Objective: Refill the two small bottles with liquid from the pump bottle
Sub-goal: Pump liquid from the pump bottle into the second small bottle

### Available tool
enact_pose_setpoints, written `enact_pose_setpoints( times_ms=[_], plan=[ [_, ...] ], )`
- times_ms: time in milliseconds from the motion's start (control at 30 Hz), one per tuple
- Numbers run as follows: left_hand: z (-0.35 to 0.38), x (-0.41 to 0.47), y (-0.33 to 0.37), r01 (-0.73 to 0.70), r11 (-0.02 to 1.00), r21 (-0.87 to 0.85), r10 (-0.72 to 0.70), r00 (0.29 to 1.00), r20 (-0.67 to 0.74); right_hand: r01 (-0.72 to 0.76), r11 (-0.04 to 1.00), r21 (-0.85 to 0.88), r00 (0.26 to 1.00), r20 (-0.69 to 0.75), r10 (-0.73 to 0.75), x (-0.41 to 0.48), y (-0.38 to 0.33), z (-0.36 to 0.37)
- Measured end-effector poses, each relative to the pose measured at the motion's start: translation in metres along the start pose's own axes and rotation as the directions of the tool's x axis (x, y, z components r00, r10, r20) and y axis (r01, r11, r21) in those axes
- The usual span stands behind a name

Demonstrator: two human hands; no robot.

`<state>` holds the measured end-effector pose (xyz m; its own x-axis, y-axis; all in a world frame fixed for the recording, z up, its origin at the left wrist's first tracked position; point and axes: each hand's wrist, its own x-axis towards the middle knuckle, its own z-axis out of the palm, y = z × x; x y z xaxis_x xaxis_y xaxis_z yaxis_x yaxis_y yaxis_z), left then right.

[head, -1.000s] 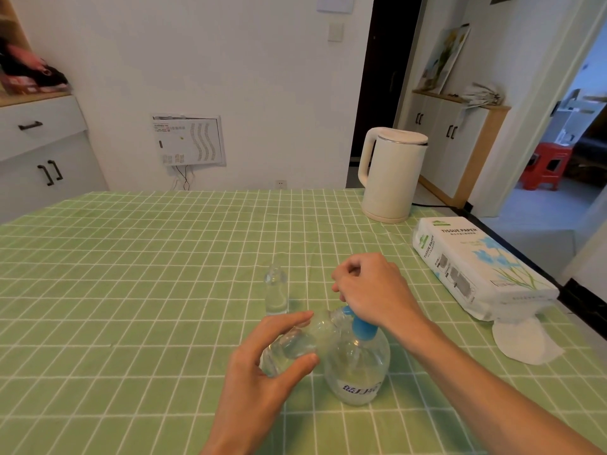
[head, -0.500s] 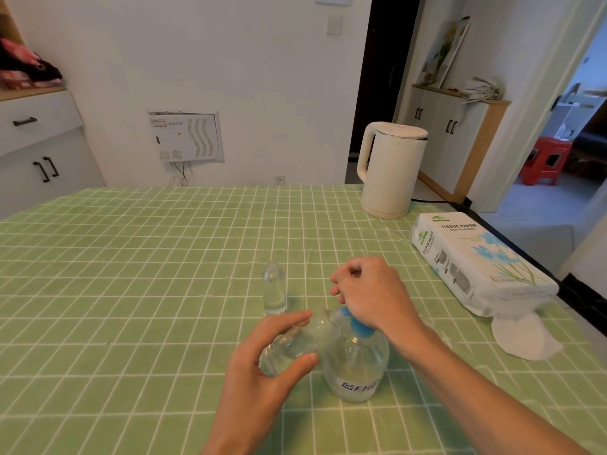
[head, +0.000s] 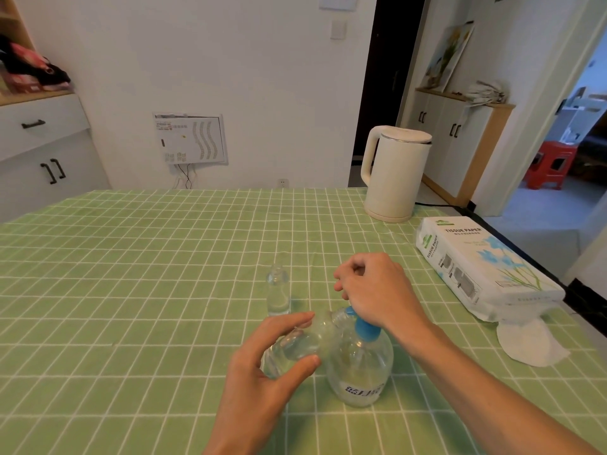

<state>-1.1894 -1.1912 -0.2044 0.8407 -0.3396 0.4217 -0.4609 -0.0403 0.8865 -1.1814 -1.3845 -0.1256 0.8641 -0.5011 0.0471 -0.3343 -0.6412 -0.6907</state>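
A clear pump bottle (head: 360, 372) with a blue pump head stands upright on the green checked tablecloth (head: 131, 290). My right hand (head: 374, 287) rests on top of the pump head, fingers curled over it. My left hand (head: 262, 376) grips a small clear bottle (head: 297, 348), tilted with its mouth toward the pump's nozzle. A second small clear bottle (head: 278, 293) stands upright and uncapped just behind, apart from both hands.
A white electric kettle (head: 394, 174) stands at the back right of the table. A pack of tissue paper (head: 483, 267) lies along the right edge with a loose tissue (head: 528, 343) beside it. Cabinets stand at the left and back right.
Both hands and the bottles hold nearly the same positions; my right hand stays on the pump head, with only a slight shift of the view.
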Motion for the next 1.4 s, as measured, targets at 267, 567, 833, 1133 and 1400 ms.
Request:
enact_pose_setpoints(
  times_ms=[267,567,833,1133,1400],
  plan=[
    [0.003,-0.001,-0.001,0.007,1.0,-0.004,-0.007,1.0,0.004,-0.027,1.0,0.002,1.0,0.017,0.027,-0.003,0.007,0.005],
    [-0.001,-0.001,0.0,0.004,1.0,0.002,-0.004,1.0,-0.004,-0.005,0.999,-0.036,1.0,-0.003,0.005,0.0,-0.001,-0.003],
    [-0.001,0.0,0.0,-0.002,1.0,-0.003,0.002,1.0,0.005,-0.02,1.0,0.01,1.0,0.009,0.02,-0.001,0.001,0.001],
    [0.003,-0.001,0.0,-0.007,1.0,-0.016,0.007,1.0,-0.008,-0.043,0.999,0.013,0.999,0.018,0.042,-0.002,0.007,0.007],
    [0.001,-0.001,0.001,0.003,1.0,-0.011,-0.003,1.0,-0.006,-0.038,0.999,-0.001,0.999,0.017,0.038,0.0,0.001,0.001]
  ],
)
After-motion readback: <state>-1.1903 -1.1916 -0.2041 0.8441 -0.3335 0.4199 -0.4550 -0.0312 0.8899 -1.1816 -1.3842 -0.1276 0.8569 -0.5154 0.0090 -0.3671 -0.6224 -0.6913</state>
